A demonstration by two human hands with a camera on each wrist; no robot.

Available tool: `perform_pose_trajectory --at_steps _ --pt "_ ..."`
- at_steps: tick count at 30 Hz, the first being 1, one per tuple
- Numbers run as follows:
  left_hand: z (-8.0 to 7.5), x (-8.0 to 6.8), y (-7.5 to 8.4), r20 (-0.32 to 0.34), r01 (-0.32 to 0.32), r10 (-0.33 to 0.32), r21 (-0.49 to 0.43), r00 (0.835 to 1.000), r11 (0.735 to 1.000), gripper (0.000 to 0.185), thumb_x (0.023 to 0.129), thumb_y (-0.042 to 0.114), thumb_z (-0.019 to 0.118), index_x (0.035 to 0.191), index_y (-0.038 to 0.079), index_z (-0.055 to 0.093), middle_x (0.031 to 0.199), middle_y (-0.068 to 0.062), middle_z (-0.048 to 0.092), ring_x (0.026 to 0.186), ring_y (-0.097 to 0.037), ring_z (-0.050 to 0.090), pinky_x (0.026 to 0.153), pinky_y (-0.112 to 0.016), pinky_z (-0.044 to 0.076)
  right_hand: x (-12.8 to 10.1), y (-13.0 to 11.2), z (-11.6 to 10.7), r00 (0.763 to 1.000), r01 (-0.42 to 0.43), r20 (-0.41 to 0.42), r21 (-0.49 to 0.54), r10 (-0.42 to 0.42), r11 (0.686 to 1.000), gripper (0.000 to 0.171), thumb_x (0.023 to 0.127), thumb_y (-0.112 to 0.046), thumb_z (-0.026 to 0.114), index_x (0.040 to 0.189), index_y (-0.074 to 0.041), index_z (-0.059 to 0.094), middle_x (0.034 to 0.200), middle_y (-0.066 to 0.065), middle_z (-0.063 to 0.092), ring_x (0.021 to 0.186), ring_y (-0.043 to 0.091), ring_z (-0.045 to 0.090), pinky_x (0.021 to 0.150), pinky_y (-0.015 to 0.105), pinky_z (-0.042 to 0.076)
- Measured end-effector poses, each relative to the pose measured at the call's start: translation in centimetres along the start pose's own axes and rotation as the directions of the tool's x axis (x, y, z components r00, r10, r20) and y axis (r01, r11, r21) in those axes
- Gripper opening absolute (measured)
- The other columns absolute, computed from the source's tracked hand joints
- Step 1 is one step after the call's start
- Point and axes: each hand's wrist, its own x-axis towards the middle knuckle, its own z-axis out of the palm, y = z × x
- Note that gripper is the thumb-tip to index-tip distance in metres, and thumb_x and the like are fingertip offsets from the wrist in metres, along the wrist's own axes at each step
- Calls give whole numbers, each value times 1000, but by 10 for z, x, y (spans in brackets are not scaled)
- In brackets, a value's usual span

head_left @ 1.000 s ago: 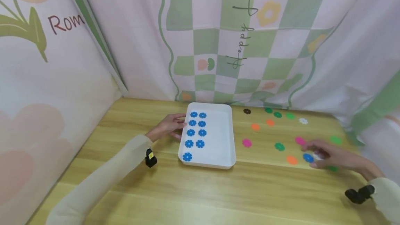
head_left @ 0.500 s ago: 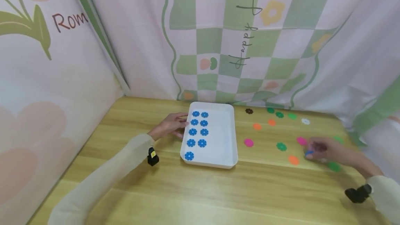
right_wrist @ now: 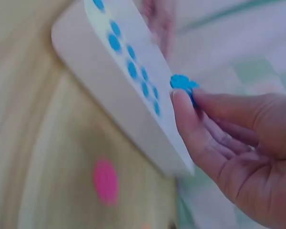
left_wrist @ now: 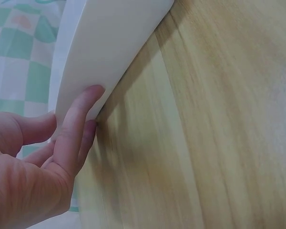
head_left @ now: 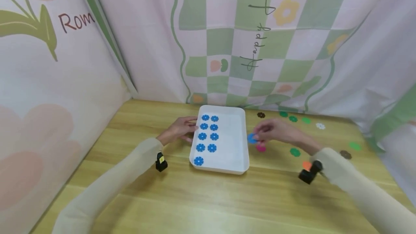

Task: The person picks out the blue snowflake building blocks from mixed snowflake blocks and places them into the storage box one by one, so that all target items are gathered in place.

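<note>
A blue flower-shaped plastic disc (head_left: 251,138) is pinched between the thumb and fingertips of my right hand (head_left: 275,131), just outside the tray's right wall. In the right wrist view that disc (right_wrist: 182,82) appears tilted at the fingertips. The white tray (head_left: 231,138) holds several matching blue discs (head_left: 212,147) in two columns along its left side; the nearest one (head_left: 198,161) sits alone in its row. At the tray's left side rests my left hand (head_left: 179,130). In the left wrist view, its extended fingers (left_wrist: 72,129) touch the outer wall of the tray (left_wrist: 109,43).
Right of the tray, loose discs lie on the wooden table (head_left: 208,201): pink (head_left: 261,148), dark green (head_left: 295,152), orange (head_left: 306,165), brown (head_left: 261,115), white (head_left: 320,126) and light green (head_left: 355,146). My right forearm covers part of this area. A patterned curtain (head_left: 221,39) hangs behind.
My right hand has picked up the blue disc from the far right of the table and carried it left to beside the tray. The left hand stays at the tray's left side.
</note>
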Motion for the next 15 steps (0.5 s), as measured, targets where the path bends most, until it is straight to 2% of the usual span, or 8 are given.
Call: perform_pose_trajectory --at_steps 4,7,11,15 --pt "0 1 0 -9 5 -5 1 1000 1000 58 107 10 60 161 11 39 155 -24 51 129 -41 63 81 -39 69 40 -14 36 997 -43 72 40 40 998 20 98 -3 70 113 11 70 98 18 78 83 22 77 83 43 68" --pt "0 1 0 -10 4 -4 6 1000 1000 58 107 10 60 161 11 40 156 -24 51 130 -41 63 81 -39 69 62 -22 64 989 -89 123 36 84 995 14 97 -3 72 106 7 73 92 16 78 78 20 76 78 37 69" --pt "1 1 -1 -10 -6 6 10 1000 1000 57 107 11 59 161 10 40 155 -24 51 128 -40 64 81 -39 69 77 -26 95 978 -126 169 -10 126 992 7 96 -3 73 97 3 74 84 14 77 69 19 75 71 34 69" --pt "2 2 -3 -18 -26 26 28 999 999 56 107 13 60 160 8 41 156 -25 50 126 -39 65 79 -37 69 81 -25 110 982 -100 150 -83 112 991 7 96 -3 73 91 1 72 77 11 75 61 17 71 63 31 67"
